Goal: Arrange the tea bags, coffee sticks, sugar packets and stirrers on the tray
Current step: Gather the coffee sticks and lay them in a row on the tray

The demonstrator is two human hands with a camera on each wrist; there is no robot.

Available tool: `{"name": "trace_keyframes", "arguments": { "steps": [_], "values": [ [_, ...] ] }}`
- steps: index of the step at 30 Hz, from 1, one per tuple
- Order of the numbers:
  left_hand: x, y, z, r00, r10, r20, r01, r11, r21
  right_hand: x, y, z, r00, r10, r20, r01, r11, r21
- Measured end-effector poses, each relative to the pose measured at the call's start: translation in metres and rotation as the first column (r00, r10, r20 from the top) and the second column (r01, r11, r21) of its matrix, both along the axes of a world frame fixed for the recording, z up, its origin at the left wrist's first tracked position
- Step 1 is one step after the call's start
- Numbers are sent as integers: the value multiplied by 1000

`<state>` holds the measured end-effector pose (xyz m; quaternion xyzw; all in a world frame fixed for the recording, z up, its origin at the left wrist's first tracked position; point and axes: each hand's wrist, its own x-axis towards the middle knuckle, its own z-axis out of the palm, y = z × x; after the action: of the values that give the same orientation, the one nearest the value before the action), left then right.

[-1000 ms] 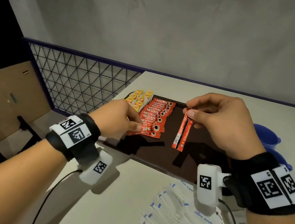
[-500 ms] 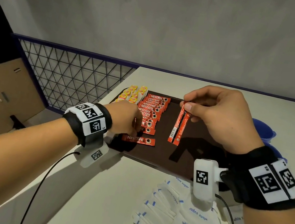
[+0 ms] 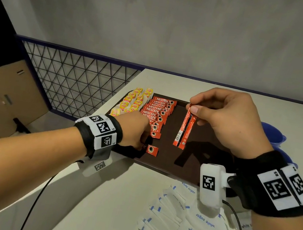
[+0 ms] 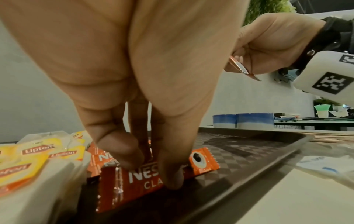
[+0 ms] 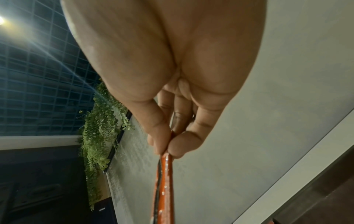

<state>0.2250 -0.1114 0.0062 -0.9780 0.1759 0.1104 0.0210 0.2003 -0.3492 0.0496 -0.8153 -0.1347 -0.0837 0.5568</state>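
Left hand [image 4: 134, 84] pins a red Nescafe coffee stick [image 4: 153, 177] flat on dark brown plastic tray [image 3: 198, 143], near-edge end of row. Slide it snug, parallel w/ row. Right hand [image 3: 230, 120] pinches spare sticks [image 3: 183, 129] above tray.

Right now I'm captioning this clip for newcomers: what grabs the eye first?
The red coffee sticks dangling from the right hand above the dark tray stand out first. Next, the left hand pinches a single coffee stick at the tray's near left, below the overlapping red row and yellow tea bags.
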Motion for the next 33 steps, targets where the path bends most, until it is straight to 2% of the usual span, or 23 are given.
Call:
{"name": "trace_keyframes", "arguments": {
  "steps": [6, 14, 20, 22, 27, 30, 33],
  "values": [
    [13, 2, 10, 999, 28, 40, -26, 999, -29, -1, 0, 0, 1000, -1, -4, 1, 1000, -1],
    [24, -3, 10, 995, 64, 74, -67, 997, 29, -1, 1, 1, 1000, -5, 1, 5, 1000, -5],
    [21, -5, 12, 995, 56, 87, -58, 998, 16, 0, 1, 1, 1000, 2, -4, -2, 1000, 4],
    [20, -3, 14, 997, 40, 65, -40, 999, 4, 0, 1, 1, 1000, 5, -5, -5, 1000, 4],
    [12, -2, 17, 991, -48, -123, 48, 999, -4, 0, 1, 1, 1000, 4, -5, -4, 1000, 13],
    [8, -1, 12, 992, -79, -99, 83, 996, 38, -1, 2, 1, 1000, 13, -10, -13, 1000, 16],
    [9, 4, 9, 996, -34, -78, 36, 999, 32, -1, 3, 1, 1000, 18, -10, -18, 1000, 16]
  ]
}}
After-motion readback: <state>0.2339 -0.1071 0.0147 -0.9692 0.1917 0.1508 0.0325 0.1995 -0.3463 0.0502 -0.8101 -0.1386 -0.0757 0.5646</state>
